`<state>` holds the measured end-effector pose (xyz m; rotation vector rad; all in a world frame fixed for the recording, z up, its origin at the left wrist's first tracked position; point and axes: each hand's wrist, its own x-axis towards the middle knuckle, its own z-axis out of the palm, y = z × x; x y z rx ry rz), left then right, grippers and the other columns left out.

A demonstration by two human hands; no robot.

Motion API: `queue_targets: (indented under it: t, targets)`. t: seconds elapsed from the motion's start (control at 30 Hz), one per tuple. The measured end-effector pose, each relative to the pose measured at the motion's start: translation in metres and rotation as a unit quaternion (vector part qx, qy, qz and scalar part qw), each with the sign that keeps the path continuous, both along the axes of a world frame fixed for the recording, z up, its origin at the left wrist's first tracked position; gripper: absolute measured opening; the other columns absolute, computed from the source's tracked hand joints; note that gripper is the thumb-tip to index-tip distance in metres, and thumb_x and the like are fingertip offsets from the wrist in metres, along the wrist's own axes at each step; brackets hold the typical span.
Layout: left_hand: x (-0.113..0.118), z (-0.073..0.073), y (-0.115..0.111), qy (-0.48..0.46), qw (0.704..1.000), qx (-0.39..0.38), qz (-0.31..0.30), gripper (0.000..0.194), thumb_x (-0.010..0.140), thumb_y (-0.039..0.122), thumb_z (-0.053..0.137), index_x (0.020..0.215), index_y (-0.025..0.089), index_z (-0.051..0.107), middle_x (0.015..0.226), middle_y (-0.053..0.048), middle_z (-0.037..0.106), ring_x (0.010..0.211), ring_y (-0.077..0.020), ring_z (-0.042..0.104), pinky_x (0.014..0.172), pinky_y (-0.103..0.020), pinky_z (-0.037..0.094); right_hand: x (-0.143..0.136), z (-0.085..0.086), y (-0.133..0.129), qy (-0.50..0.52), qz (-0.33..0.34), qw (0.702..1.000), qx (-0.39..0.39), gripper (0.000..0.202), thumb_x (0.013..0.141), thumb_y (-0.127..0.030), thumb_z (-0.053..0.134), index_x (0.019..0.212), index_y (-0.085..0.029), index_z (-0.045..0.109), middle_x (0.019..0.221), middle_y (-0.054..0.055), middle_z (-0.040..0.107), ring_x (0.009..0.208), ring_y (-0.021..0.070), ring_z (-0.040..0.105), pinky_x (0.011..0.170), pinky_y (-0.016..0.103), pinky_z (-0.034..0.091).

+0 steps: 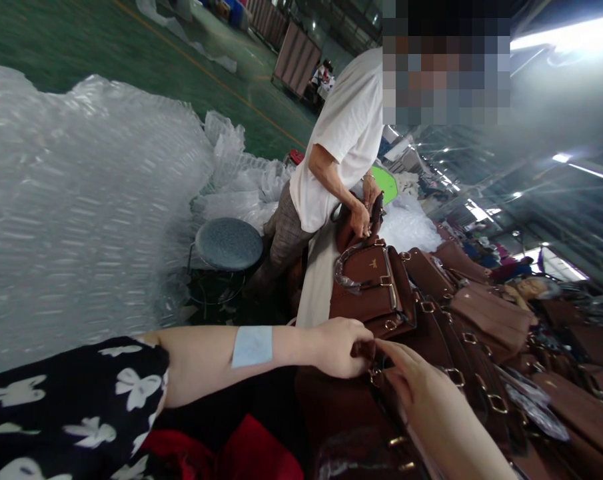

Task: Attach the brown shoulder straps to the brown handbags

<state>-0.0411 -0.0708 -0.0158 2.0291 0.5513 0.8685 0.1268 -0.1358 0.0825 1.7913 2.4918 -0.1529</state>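
Observation:
A dark brown handbag [351, 407] with gold-coloured metal fittings lies close in front of me, its lower part beneath a shiny clear film. At its upper edge, beside a small metal ring, my left hand [344, 347] is closed with curled fingers. My right hand [416, 380] comes in from the lower right, and its fingertips meet those of my left hand there. Its fingers are fairly straight and drawn together in a pinch. Whatever small part lies between the fingertips is hidden. Just beyond stands another brown handbag [364, 267] with a plastic-wrapped handle.
Many brown handbags [491, 313] crowd the table to the right. Across from me a person in a white shirt [341, 113] handles a bag. A round stool [228, 243] stands left of that person. A large heap of clear bubble wrap [81, 200] fills the left side.

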Motion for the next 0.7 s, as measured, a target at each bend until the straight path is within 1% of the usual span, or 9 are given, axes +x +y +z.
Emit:
queue_targets:
  t: [0.03,0.1,0.2,0.27,0.37,0.47,0.57,0.63,0.7]
  targets:
    - [0.001,0.003,0.005,0.028,0.999,0.009,-0.020,0.009,0.076,0.024,0.067,0.081,0.017,0.066,0.082,-0.001,0.064,0.069,-0.0134,0.059,0.061,-0.023,0.046,0.000,-0.001,-0.001,0.005,0.002,1.000,0.003,0.047,0.087,-0.012,0.036,0.126,-0.018,0.063,0.122,0.010,0.069,0.109,0.0211,0.067,0.093,0.034,0.055]
    - [0.002,0.008,0.016,0.064,0.995,0.031,-0.068,0.015,0.076,0.030,0.072,0.076,0.017,0.063,0.077,0.000,0.063,0.066,-0.0135,0.057,0.057,-0.023,0.041,0.002,-0.003,-0.003,0.008,-0.002,1.000,0.012,0.046,0.087,-0.012,0.038,0.125,-0.018,0.063,0.120,0.010,0.070,0.107,0.0213,0.068,0.092,0.035,0.055]
    - [0.005,0.008,0.027,0.068,0.987,0.066,-0.133,0.014,0.080,0.029,0.071,0.077,0.017,0.064,0.075,0.000,0.063,0.071,-0.0153,0.059,0.062,-0.025,0.042,0.004,-0.006,-0.006,-0.001,-0.016,1.000,0.019,0.043,0.088,-0.013,0.039,0.121,-0.018,0.065,0.115,0.009,0.072,0.100,0.0213,0.070,0.086,0.033,0.056]
    - [0.007,0.005,0.030,0.048,0.984,0.078,-0.154,0.011,0.081,0.026,0.070,0.077,0.017,0.065,0.079,-0.001,0.065,0.076,-0.0159,0.060,0.067,-0.025,0.045,0.007,-0.005,-0.007,-0.014,-0.023,1.000,0.009,0.040,0.089,-0.017,0.039,0.116,-0.020,0.068,0.110,0.008,0.073,0.095,0.0221,0.071,0.081,0.034,0.056]
    - [0.007,0.001,0.030,-0.007,0.986,0.086,-0.143,0.011,0.083,0.025,0.070,0.078,0.016,0.065,0.085,-0.003,0.065,0.082,-0.0158,0.060,0.075,-0.025,0.047,0.009,-0.001,-0.008,-0.040,-0.052,0.998,-0.012,0.036,0.091,-0.027,0.039,0.106,-0.021,0.072,0.103,0.008,0.074,0.091,0.0252,0.071,0.079,0.038,0.056]
    - [0.004,0.001,0.029,-0.057,0.992,0.055,-0.101,0.012,0.086,0.025,0.068,0.081,0.015,0.064,0.087,-0.004,0.065,0.082,-0.0140,0.060,0.077,-0.024,0.047,0.008,0.004,-0.011,-0.027,-0.084,0.995,-0.035,0.040,0.092,-0.033,0.036,0.103,-0.022,0.073,0.101,0.007,0.074,0.093,0.0252,0.070,0.083,0.039,0.055]
    - [-0.002,0.004,0.028,-0.052,0.995,0.033,-0.074,0.010,0.086,0.024,0.067,0.081,0.015,0.066,0.084,-0.003,0.064,0.077,-0.0125,0.060,0.072,-0.022,0.047,0.007,0.006,-0.014,-0.016,-0.105,0.993,-0.060,0.042,0.091,-0.034,0.035,0.102,-0.024,0.074,0.101,0.006,0.076,0.096,0.0250,0.070,0.085,0.039,0.054]
    - [-0.005,0.008,0.026,-0.046,0.994,0.057,-0.077,0.006,0.086,0.020,0.066,0.082,0.016,0.068,0.086,-0.003,0.065,0.078,-0.0122,0.060,0.074,-0.022,0.047,0.007,0.006,-0.018,-0.021,-0.114,0.991,-0.067,0.039,0.090,-0.035,0.038,0.101,-0.026,0.074,0.102,0.004,0.076,0.095,0.0253,0.070,0.084,0.039,0.054]
    - [-0.007,0.011,0.023,-0.043,0.992,0.089,-0.079,0.005,0.085,0.016,0.065,0.083,0.016,0.069,0.088,-0.004,0.066,0.081,-0.0130,0.062,0.077,-0.022,0.048,0.010,0.005,-0.021,-0.015,-0.121,0.991,-0.063,0.034,0.090,-0.039,0.043,0.103,-0.028,0.073,0.100,0.003,0.076,0.093,0.0247,0.071,0.082,0.037,0.055]
